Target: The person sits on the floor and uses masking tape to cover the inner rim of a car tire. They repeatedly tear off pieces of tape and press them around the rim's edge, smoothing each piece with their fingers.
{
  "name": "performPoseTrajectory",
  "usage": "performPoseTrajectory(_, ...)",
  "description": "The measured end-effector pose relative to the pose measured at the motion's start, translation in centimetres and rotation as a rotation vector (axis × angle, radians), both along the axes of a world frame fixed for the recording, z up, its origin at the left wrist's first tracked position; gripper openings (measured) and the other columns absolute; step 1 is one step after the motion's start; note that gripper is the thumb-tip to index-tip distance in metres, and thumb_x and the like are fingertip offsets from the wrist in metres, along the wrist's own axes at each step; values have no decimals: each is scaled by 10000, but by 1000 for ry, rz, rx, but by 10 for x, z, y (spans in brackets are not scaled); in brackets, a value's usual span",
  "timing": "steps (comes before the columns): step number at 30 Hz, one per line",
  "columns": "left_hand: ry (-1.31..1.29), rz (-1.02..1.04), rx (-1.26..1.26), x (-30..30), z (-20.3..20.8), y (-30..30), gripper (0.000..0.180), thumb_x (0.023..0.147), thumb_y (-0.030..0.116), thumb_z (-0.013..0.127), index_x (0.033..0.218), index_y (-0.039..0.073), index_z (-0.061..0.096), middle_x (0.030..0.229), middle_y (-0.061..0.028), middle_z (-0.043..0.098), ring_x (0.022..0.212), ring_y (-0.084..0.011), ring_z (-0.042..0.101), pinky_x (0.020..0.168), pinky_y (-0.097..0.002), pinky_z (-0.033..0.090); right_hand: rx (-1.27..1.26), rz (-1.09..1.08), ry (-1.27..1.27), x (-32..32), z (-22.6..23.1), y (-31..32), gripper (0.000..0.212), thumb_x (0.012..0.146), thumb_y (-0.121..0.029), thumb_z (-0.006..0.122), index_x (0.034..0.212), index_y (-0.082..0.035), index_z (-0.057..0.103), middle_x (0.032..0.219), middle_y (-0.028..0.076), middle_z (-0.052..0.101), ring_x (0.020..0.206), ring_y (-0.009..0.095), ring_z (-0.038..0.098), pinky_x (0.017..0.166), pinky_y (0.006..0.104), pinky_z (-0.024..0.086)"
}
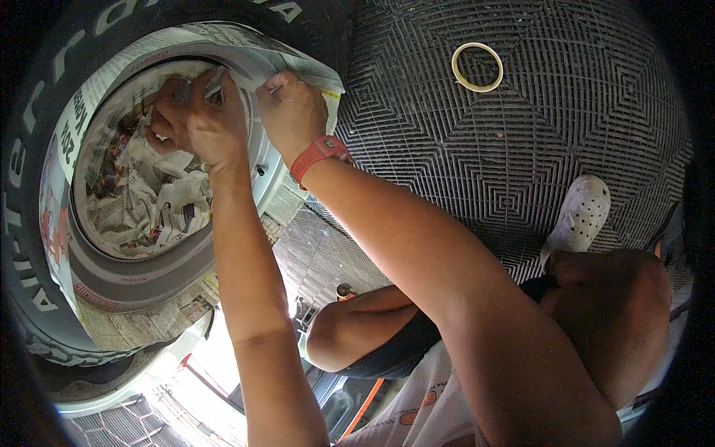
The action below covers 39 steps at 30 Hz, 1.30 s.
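Head view: one wheel rim (138, 279), dark grey, set in a black tyre (26, 242) with raised pale lettering, its outer side lost in the dark border; newspaper sheets (56, 216) between the two, crumpled newspaper (167, 201) filling the centre, partly covered by the left hand (199, 119). Left fingers bent, tips largely obscured; whether they grip anything, cannot tell. Right hand (294, 112), red watch (322, 155) at wrist, beside the rim's edge, fingers curled; grasp likewise uncertain. One pale tape ring (465, 84) on ridged black matting (417, 123). One perforated shoe (582, 208), heel shadowed. Lower left: glare, detail washed out.
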State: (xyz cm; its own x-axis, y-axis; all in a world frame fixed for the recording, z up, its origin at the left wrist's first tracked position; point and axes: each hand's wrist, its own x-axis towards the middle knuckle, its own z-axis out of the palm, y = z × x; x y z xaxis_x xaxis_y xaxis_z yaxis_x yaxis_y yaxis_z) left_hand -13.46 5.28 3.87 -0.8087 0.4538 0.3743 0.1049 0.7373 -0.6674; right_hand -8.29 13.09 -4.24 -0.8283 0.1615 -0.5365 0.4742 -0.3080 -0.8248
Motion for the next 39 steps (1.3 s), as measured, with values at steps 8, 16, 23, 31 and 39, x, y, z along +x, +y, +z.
performPoseTrajectory(8, -5, -24, -81, -6, 6, -7, 119, 774, 430, 863, 828, 327, 835, 1239, -35, 703, 1149, -347, 575, 995, -559, 304, -83, 58, -28, 0, 2, 3, 198, 923, -266, 777, 973, -75, 763, 910, 171, 786, 904, 405, 749, 854, 516, 569)
performPoseTrajectory(16, 2, -41, -59, -2, 4, -13, 107, 770, 393, 884, 786, 316, 811, 1210, -24, 685, 1145, -334, 574, 1037, -578, 291, 7, 15, 11, 0, 2, 2, 214, 924, -261, 764, 951, -49, 785, 865, 193, 786, 818, 383, 767, 783, 471, 587)
performPoseTrajectory(23, -32, -3, 84, 17, 14, 10, 142, 808, 367, 895, 858, 267, 807, 1230, -65, 690, 1199, -341, 584, 1044, -561, 383, -43, 55, -19, 7, 1, 8, 212, 898, -266, 796, 940, -60, 768, 893, 216, 771, 873, 440, 743, 812, 544, 570)
performPoseTrajectory(31, -108, 164, 552, 74, 64, 2, 134, 951, 155, 834, 959, 33, 780, 907, -105, 782, 716, -246, 726, 656, -365, 571, -186, 131, 90, 29, 23, 5, 224, 930, -270, 773, 967, -49, 774, 912, 197, 781, 855, 405, 760, 772, 479, 586)
performPoseTrajectory(39, 74, 8, 296, 64, 123, -8, 121, 971, 141, 800, 978, 34, 744, 931, -118, 783, 825, -278, 779, 681, -395, 589, -142, 197, 377, 19, 62, -7, 131, 946, -163, 710, 1032, -67, 689, 861, 184, 760, 839, 423, 743, 766, 542, 572)
